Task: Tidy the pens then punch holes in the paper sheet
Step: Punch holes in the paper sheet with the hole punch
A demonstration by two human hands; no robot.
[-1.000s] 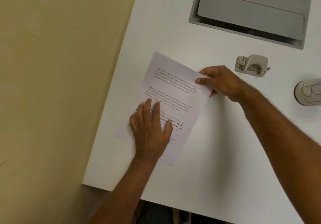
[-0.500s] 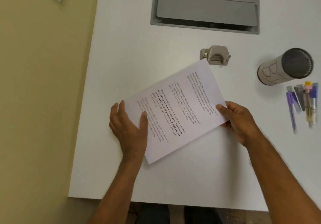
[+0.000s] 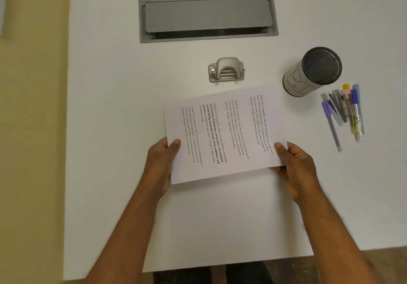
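A printed paper sheet (image 3: 224,134) is held sideways above the white table, its text running top to bottom. My left hand (image 3: 161,164) pinches its near left corner, thumb on top. My right hand (image 3: 295,167) pinches its near right corner the same way. A silver hole punch (image 3: 226,70) sits on the table just beyond the sheet's far edge, apart from it. Several pens (image 3: 343,112) lie loose at the right. Beside them stands an upright pen holder (image 3: 312,72), a cylinder with a dark opening and nothing visible inside.
A grey recessed cable hatch (image 3: 207,8) is set into the white table (image 3: 220,217) at the back. The table's left edge runs beside a yellow-green floor (image 3: 33,129). The near edge is close to my body.
The sheet has been lifted from the table's left side, turned sideways and carried toward the middle, in front of the hole punch. My left hand went from pressing flat on it to pinching its corner.
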